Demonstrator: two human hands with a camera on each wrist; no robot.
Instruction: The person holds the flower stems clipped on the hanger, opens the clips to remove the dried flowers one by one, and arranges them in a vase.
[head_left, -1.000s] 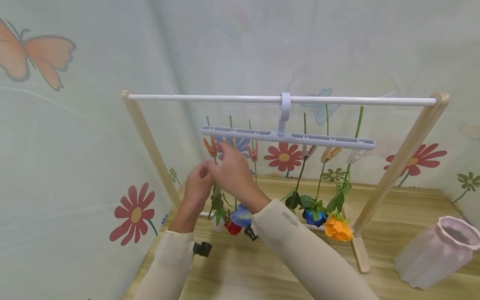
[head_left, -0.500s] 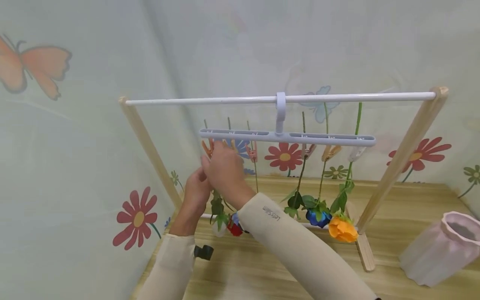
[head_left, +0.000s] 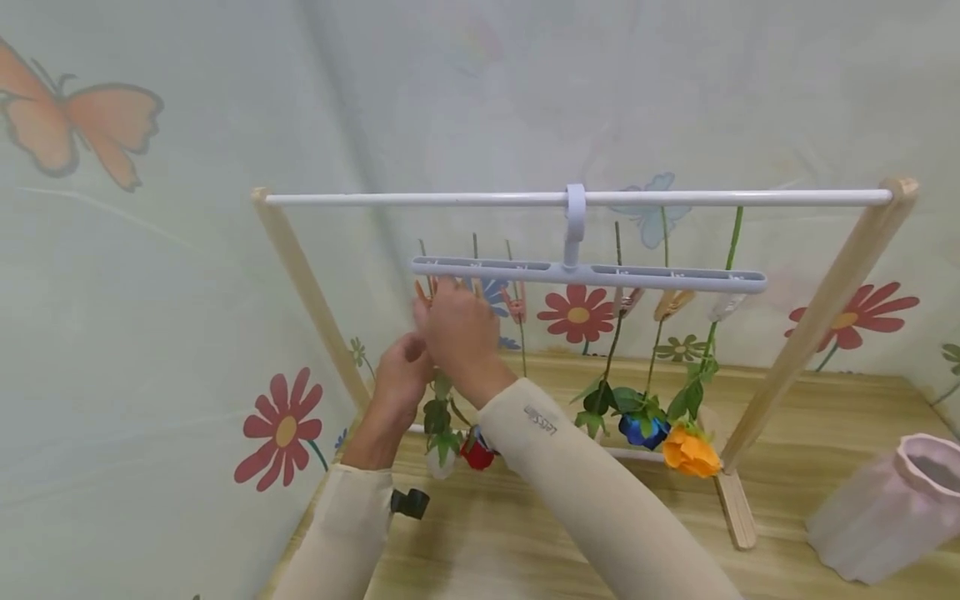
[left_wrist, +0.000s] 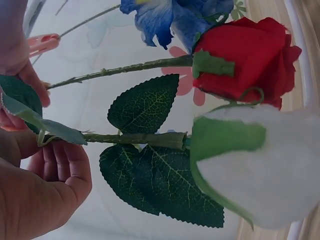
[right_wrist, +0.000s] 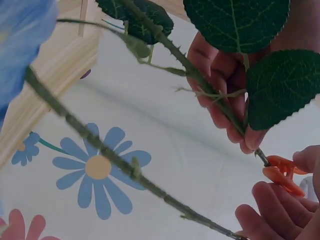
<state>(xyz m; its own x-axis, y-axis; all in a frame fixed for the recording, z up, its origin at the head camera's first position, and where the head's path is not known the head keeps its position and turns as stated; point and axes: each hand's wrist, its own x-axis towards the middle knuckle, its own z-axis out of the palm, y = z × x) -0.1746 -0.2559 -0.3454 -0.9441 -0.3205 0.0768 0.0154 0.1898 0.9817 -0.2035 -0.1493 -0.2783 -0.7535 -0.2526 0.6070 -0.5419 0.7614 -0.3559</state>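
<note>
My left hand (head_left: 397, 375) holds the green stem (left_wrist: 135, 139) of an artificial white rose (left_wrist: 270, 165), which hangs bloom down at the left end of a pale hanger (head_left: 570, 275). Above it, my right hand (head_left: 461, 333) pinches an orange clip (right_wrist: 282, 175) between thumb and fingers. The stem's end reaches into that clip. Beside the white bloom hang a red rose (left_wrist: 245, 62) and a blue flower (left_wrist: 175, 20). In the head view my right hand and sleeve cover part of these stems.
The hanger hooks over a white rod (head_left: 465, 200) on a wooden rack. On its right half, clips hold a dark blue flower (head_left: 643, 429) and an orange flower (head_left: 690, 452), among others. A pink vase (head_left: 885, 508) stands at right; a black object (head_left: 410, 503) lies near my left sleeve.
My right hand has closed in on the orange clip and now covers more of it. My left hand stays near the same stem. The head view has shifted slightly.
</note>
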